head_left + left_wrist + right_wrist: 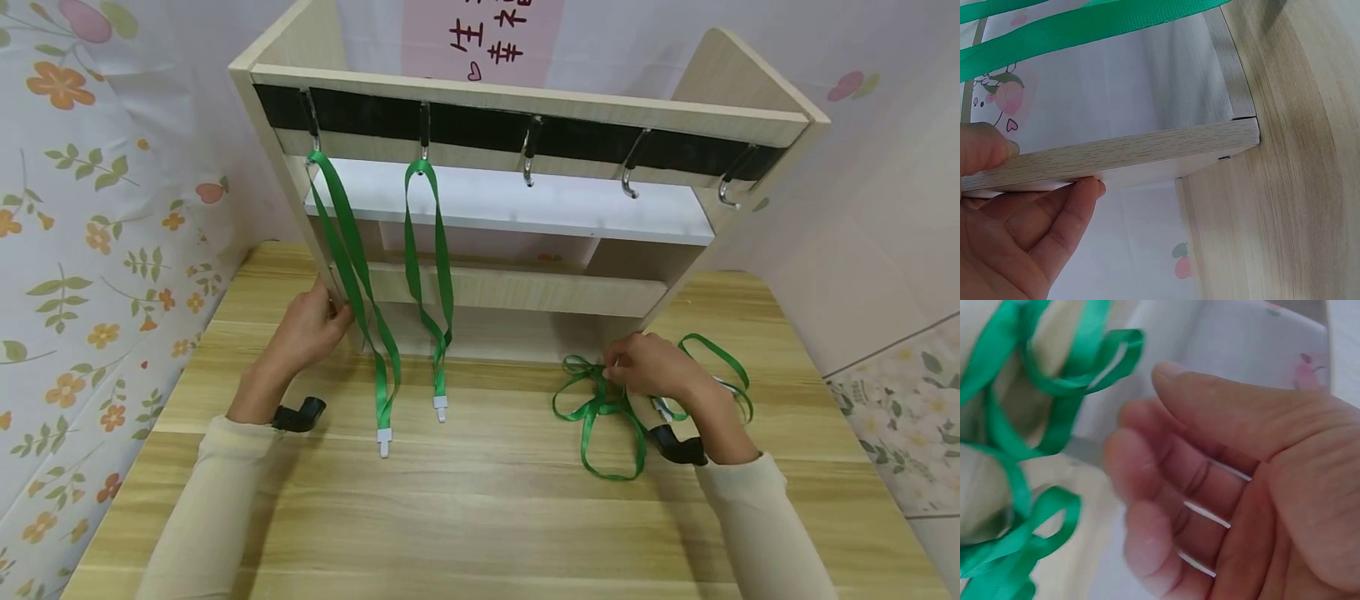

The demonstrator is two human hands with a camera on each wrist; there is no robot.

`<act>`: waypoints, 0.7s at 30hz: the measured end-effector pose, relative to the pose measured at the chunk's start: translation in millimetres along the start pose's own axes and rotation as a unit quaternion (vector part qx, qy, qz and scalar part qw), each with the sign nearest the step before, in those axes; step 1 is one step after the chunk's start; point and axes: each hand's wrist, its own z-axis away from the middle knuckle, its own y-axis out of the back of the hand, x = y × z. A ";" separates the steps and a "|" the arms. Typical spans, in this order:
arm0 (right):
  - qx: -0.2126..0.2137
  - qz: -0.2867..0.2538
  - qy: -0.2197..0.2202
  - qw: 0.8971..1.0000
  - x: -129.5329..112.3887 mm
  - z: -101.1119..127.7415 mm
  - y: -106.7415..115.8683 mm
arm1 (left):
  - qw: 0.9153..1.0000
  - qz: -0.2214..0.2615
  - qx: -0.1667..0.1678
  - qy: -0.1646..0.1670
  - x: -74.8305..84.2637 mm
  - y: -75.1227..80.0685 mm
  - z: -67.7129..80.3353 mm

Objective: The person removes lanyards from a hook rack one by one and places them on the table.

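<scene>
At the lower left of a pale wooden shelf, my left hand holds the edge of the side panel. Its thumb is on one face and its fingers on the other. My right hand hovers by a loose bundle of green lanyards at the shelf's lower right. In the right wrist view its fingers are loosely curled with nothing between them, beside the green ribbon. Two green lanyards, a left one and another, hang from hooks, white clips down.
Three bare hooks, the middle one among them, line the black strip to the right. Another green lanyard loop lies right of my right hand on the wooden table. Floral cloth covers the wall at left.
</scene>
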 end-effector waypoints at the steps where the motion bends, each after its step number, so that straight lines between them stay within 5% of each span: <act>1: 0.007 -0.003 0.010 1.000 -2.5 1.0 1.6 | 1.000 0.001 -0.001 0.000 -0.1 -0.1 0.2; 11: 0.100 -0.058 0.082 0.990 -42.6 3.7 10.2 | 1.000 0.004 -0.008 0.010 -0.1 0.0 3.0; 21: 0.184 -0.057 0.145 0.971 -99.0 -11.5 33.9 | 1.000 0.000 -0.003 0.003 -0.2 0.7 -0.7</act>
